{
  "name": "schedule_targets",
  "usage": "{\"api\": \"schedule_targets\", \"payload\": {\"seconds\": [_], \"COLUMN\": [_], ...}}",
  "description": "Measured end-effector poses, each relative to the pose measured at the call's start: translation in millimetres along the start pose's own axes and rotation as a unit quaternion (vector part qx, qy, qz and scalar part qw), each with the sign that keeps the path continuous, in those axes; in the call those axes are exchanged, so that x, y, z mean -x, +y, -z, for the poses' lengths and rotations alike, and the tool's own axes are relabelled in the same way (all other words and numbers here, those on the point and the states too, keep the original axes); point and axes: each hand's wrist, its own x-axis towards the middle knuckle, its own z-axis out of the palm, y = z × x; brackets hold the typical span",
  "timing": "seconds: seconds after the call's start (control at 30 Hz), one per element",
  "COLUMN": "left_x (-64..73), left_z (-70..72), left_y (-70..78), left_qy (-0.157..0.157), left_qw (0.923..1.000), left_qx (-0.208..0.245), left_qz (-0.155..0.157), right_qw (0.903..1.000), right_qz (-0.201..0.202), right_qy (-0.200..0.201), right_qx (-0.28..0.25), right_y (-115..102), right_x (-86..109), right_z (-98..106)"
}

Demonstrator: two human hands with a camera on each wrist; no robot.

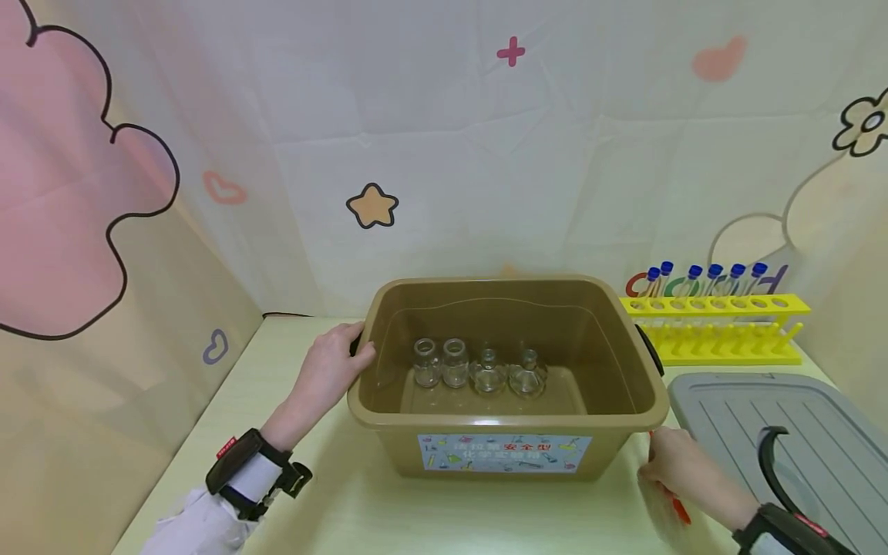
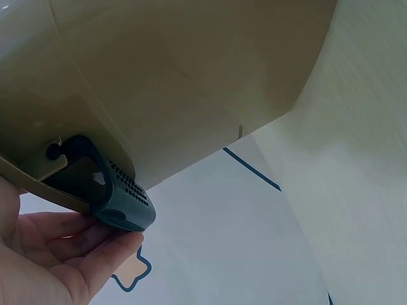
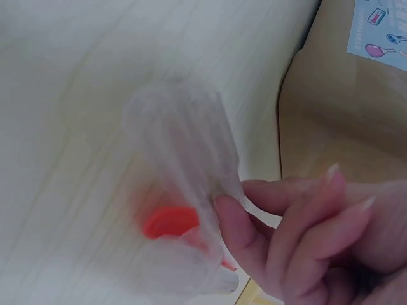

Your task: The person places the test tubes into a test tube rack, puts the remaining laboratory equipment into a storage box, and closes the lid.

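Note:
A brown plastic storage box (image 1: pixel 509 447) with a printed label stands on the table, its top uncovered. My left hand (image 1: pixel 334 358) grips its left rim, thumb over the edge and fingers under it by the dark handle (image 2: pixel 124 197). Inside the box are two wide-mouthed glass bottles (image 1: pixel 440 364) and two round, narrow-necked glass vessels (image 1: pixel 508 376). Close to the box's front right corner, my right hand (image 1: pixel 694 466) pinches a crumpled clear plastic bag (image 3: pixel 184 127) between thumb and finger. A red round piece (image 3: pixel 170 221) shows by the lower part of the bag, blurred.
A grey lid (image 1: pixel 819 439) with a black handle lies on the table at the right. Behind it stands a yellow test tube rack (image 1: pixel 721 354), with several blue-capped tubes (image 1: pixel 714 271). A printed cloth hangs along the back and sides.

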Motion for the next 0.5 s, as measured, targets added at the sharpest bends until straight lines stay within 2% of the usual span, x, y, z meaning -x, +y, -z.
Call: {"api": "schedule_targets", "payload": {"seconds": [0.1,0.17,0.37,0.5], "left_x": [0.5,0.4,0.4,0.8], "left_z": [-0.2,-0.4,-0.2,-0.5], "left_y": [0.5,1.1,2.8,2.2], "left_qy": [0.000,-0.001,-0.009,-0.011], "left_qw": [1.0000,1.0000,0.9999,0.9998], "left_qx": [-0.001,-0.003,-0.003,-0.003], "left_qz": [0.002,0.002,0.009,0.015], "right_qw": [0.9996,0.9994,0.9984,0.9978], "right_qz": [0.017,0.015,-0.034,-0.047], "right_qy": [0.015,0.016,-0.014,-0.018], "right_qx": [-0.019,-0.027,-0.043,-0.043], "right_y": [-0.8,-1.2,1.4,1.4], "right_x": [0.8,1.2,-2.0,-3.4], "right_z": [-1.8,-1.9,5.7,22.8]}}
